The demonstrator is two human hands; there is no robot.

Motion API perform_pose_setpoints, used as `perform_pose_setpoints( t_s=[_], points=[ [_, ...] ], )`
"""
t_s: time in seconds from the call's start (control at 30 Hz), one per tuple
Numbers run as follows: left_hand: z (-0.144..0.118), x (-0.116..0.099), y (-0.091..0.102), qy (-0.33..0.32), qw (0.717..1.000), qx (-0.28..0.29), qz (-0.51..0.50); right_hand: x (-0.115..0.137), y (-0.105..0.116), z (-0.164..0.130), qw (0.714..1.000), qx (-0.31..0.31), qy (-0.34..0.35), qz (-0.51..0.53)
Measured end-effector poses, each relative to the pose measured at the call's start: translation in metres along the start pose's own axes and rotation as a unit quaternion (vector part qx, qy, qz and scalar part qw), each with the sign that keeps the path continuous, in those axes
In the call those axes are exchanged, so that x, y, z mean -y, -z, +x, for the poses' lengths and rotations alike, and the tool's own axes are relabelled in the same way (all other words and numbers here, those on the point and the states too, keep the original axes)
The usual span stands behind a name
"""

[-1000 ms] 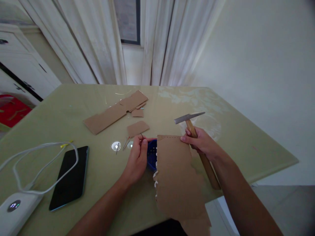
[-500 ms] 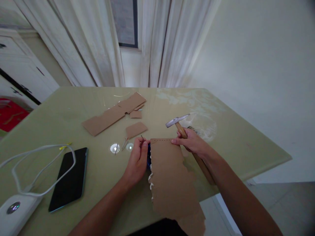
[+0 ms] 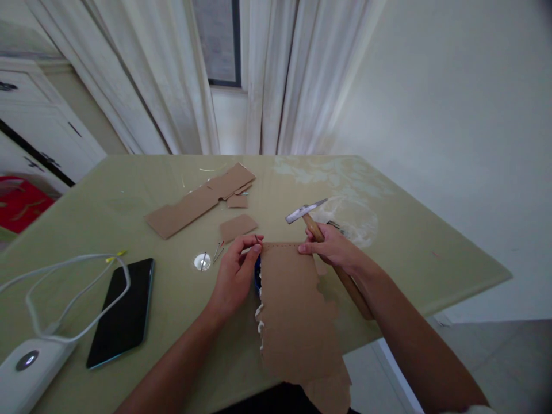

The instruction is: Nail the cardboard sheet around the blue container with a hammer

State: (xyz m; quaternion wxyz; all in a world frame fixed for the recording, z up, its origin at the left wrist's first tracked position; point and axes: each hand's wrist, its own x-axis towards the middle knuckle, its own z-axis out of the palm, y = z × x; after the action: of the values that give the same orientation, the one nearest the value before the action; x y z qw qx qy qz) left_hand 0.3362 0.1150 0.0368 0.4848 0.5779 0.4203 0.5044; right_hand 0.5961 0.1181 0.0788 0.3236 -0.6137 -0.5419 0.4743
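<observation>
Head view: torn cardboard sheet [image 3: 295,310] lies on bench [image 3: 414,253], near edge overhanging. Left hand [image 3: 235,276] at sheet's far-left corner, fingertips pinching small nail [image 3: 256,238] upright there. Right hand [image 3: 334,248] at sheet's far-right edge, wrapped around wooden hammer [image 3: 321,236] handle, fingertips pressing cardboard; steel head raised just beyond sheet. Blue object [image 3: 257,271] peeks from under sheet's left edge. Loose nails [image 3: 218,251] and small round cap [image 3: 202,261] left of sheet. Cardboard scraps [image 3: 202,198] beyond. Black phone [image 3: 123,310] and white cable [image 3: 64,293] far left of sheet.
</observation>
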Motion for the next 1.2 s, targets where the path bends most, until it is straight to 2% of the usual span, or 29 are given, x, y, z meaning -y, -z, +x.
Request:
perform_pose_setpoints(
  t_s=[0.2,0.57,0.93,1.2],
  points=[
    [0.01,-0.007,0.003,0.008,1.0,0.004,-0.021,0.0,-0.001,0.001,1.0,0.011,0.0,0.024],
    [0.01,-0.001,0.003,0.03,0.998,0.054,0.002,-0.001,-0.002,0.004,1.0,-0.003,0.017,-0.022],
    [0.01,-0.008,0.008,-0.049,0.989,0.072,0.12,0.002,-0.003,0.001,0.999,-0.002,0.015,-0.032],
    [0.009,-0.006,0.011,-0.053,0.988,0.078,0.119,0.002,-0.003,0.002,0.998,-0.008,0.019,-0.06]
  ],
)
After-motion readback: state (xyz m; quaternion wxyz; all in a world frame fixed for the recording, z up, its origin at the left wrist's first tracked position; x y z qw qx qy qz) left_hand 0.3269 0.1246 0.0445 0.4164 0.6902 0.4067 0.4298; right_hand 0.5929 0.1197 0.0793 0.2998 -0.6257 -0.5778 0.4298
